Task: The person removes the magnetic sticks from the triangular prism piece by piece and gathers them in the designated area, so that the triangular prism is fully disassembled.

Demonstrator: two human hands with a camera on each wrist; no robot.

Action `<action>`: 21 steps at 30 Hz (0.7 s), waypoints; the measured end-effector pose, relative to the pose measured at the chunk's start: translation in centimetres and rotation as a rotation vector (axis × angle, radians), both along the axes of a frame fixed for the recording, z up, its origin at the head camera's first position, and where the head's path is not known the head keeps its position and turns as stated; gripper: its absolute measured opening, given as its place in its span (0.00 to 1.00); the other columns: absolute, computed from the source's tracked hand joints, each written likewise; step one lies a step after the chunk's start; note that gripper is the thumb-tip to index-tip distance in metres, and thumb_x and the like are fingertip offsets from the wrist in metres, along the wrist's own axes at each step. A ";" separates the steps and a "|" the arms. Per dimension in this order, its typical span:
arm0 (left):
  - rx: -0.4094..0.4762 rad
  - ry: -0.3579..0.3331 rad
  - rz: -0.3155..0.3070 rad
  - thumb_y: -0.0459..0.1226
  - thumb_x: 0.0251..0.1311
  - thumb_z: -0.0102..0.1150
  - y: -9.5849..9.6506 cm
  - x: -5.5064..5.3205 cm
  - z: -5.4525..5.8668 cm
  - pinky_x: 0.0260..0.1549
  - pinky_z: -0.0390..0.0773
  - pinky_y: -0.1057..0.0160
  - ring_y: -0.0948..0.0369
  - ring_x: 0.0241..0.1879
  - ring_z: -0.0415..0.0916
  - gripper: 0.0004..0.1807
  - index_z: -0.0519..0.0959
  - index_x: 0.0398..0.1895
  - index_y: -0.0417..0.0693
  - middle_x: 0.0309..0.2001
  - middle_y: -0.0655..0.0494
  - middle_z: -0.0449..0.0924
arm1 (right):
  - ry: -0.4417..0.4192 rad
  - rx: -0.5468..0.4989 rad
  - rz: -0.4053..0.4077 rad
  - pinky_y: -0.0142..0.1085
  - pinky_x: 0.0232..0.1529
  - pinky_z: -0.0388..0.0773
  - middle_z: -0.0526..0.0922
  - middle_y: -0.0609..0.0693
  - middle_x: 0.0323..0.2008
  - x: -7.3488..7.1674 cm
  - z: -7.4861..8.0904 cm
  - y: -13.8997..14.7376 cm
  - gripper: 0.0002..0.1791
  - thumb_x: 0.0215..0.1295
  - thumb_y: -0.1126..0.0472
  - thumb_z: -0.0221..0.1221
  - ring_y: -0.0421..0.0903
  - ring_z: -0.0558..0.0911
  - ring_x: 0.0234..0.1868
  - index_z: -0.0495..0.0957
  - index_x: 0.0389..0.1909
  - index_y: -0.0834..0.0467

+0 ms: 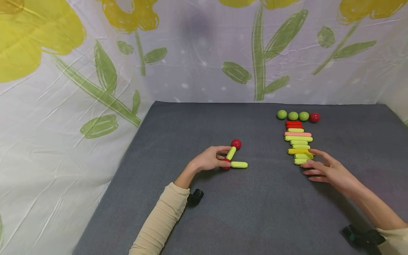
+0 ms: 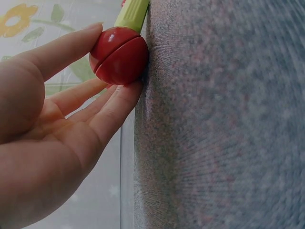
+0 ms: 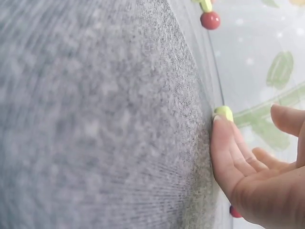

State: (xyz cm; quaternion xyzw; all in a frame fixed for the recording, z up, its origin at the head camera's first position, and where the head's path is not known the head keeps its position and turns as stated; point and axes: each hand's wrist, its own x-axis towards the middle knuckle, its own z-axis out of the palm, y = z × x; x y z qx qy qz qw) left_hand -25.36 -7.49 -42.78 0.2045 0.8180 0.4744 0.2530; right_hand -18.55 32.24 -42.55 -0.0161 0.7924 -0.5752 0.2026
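Observation:
My left hand point(image 1: 208, 159) holds a red ball point(image 2: 120, 56) between thumb and fingers, low over the dark cloth. Two yellow-green rods go out from that ball. One rod point(image 1: 231, 153) slants up to a second red ball point(image 1: 236, 144); the other rod point(image 1: 239, 164) points right. My right hand point(image 1: 333, 174) is at the near end of a column of rods, its thumb and fingers apart. Its fingertips overlap the nearest yellow-green rod point(image 1: 299, 161) and the end of a yellow rod point(image 1: 296, 151). In the right wrist view a yellow-green rod end point(image 3: 223, 113) shows just behind a fingertip.
The column continues away with several yellow-green rods, a pink rod point(image 1: 298, 134) and red rods point(image 1: 294, 123). Behind it three green balls point(image 1: 293, 116) and a red ball point(image 1: 314, 117) stand in a row. A flower-printed sheet point(image 1: 204, 53) hangs along the back of the dark table point(image 1: 255, 212).

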 end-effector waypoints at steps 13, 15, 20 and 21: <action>0.000 0.003 0.003 0.32 0.59 0.65 0.0 -0.1 -0.2 0.48 0.76 0.61 0.53 0.57 0.72 0.35 0.64 0.69 0.46 0.62 0.46 0.69 | -0.075 -0.250 0.093 0.36 0.48 0.77 0.79 0.51 0.51 -0.6 -0.2 -0.9 0.27 0.77 0.55 0.44 0.43 0.80 0.50 0.54 0.68 0.66; 0.001 0.003 0.002 0.32 0.59 0.65 0.0 -0.1 -0.2 0.48 0.76 0.61 0.53 0.57 0.72 0.35 0.64 0.69 0.46 0.62 0.46 0.69 | -0.085 -0.279 0.116 0.36 0.49 0.76 0.78 0.53 0.51 -0.9 -0.2 -1.4 0.28 0.77 0.56 0.44 0.44 0.80 0.50 0.52 0.69 0.69; 0.005 0.006 -0.003 0.32 0.58 0.65 0.0 -0.1 -0.3 0.48 0.76 0.61 0.53 0.56 0.72 0.34 0.65 0.69 0.45 0.61 0.46 0.69 | -0.089 -0.359 0.203 0.36 0.52 0.75 0.78 0.56 0.51 -1.8 -0.3 -3.1 0.25 0.77 0.59 0.43 0.47 0.79 0.51 0.55 0.66 0.70; 0.005 0.006 -0.004 0.31 0.58 0.65 0.0 -0.1 -0.2 0.47 0.76 0.61 0.53 0.56 0.72 0.34 0.65 0.69 0.45 0.61 0.46 0.69 | -0.096 -0.365 0.216 0.36 0.52 0.75 0.78 0.56 0.52 -2.0 -0.2 -3.5 0.24 0.77 0.59 0.43 0.47 0.79 0.52 0.56 0.66 0.70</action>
